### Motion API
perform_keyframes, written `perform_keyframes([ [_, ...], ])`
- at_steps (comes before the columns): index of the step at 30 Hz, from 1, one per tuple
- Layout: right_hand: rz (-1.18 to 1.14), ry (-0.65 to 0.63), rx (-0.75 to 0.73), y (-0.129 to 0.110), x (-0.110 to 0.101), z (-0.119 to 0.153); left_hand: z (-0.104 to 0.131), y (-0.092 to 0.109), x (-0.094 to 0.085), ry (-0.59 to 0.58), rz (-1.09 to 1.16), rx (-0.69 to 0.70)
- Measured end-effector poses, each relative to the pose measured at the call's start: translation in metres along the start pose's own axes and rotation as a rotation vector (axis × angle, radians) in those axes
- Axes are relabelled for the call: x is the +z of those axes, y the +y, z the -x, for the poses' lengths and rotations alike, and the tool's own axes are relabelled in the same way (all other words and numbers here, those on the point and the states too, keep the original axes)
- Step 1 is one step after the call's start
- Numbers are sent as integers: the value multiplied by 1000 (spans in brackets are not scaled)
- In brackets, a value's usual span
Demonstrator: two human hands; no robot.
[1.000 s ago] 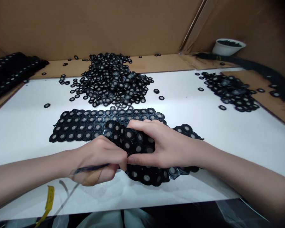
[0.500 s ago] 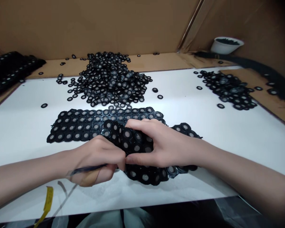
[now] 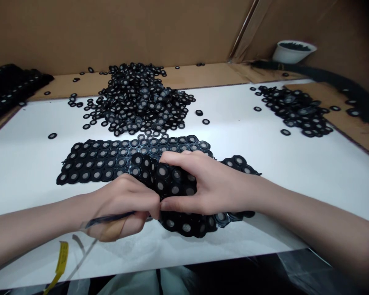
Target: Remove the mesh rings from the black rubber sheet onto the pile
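Both hands closed on black sheet of joined rings [image 3: 175, 184], low centre of white table [image 3: 264, 147]. Left hand [image 3: 126, 203]: grip pinched at sheet's near left edge, thin dark tool [image 3: 110, 219] tucked under palm. Right hand [image 3: 203, 186]: fingers curled over bunched, raised part of sheet. Sheet's flat left part lying on table. Heap of loose rings [image 3: 141, 100] behind; smaller heap [image 3: 298, 110] far right; white bowl [image 3: 292, 51] beyond.
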State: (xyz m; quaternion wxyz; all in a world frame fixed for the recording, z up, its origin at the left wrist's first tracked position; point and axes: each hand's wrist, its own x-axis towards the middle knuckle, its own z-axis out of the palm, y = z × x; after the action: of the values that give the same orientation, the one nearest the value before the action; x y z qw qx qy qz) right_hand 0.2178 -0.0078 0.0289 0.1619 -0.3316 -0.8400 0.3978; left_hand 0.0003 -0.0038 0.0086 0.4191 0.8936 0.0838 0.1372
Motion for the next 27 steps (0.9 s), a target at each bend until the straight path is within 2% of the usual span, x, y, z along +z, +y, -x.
perform_keyframes([
  [11, 33, 29, -11, 0, 0, 1, 2, 0, 0, -11, -3, 3],
  [19, -9, -1, 14, 0, 0, 0, -1, 2, -2, -3, -18, 4],
  [27, 13, 23, -26, 0, -1, 1, 0, 3, -3, -24, -57, 5],
])
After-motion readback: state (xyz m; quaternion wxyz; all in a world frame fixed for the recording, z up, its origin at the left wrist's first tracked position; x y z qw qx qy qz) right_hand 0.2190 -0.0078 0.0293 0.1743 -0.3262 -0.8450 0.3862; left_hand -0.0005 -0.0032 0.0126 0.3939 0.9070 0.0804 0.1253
